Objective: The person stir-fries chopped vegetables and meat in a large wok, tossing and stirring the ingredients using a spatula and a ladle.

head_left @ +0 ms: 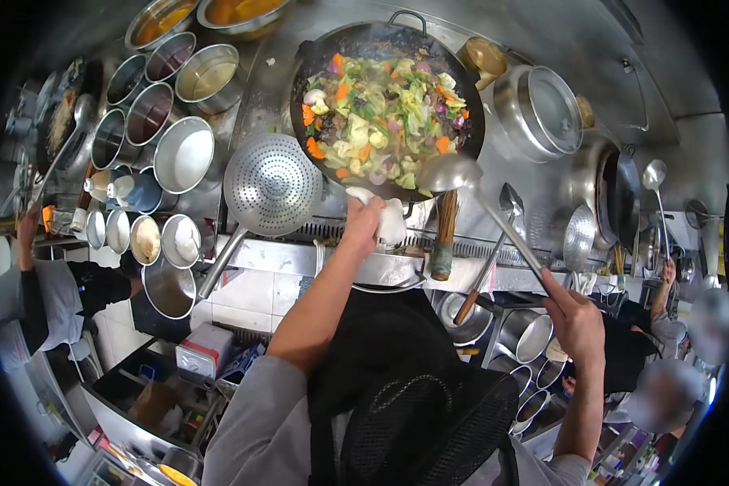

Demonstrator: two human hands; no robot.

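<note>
A large dark wok (470, 150) on the range is filled with chopped vegetables (381, 121): cabbage, carrot and purple onion pieces. Folded against its near rim is a white cloth (393, 223), and my left hand (364, 220) is closed on it where the near handle lies, partly covered. My right hand (573, 316) grips the long handle of a steel ladle (454, 172), whose bowl rests over the wok's near right edge. Just right of the cloth stands a bamboo brush (444, 231), with a wooden-handled spatula (488, 271) beyond it.
Left of the wok lies a perforated strainer (274, 182), beside several metal pots (184, 154) and seasoning bowls (146, 240). A lidded pot (535, 113) stands right. Co-workers work on both sides: one arm (26, 235) at far left, one hand (668, 271) at right.
</note>
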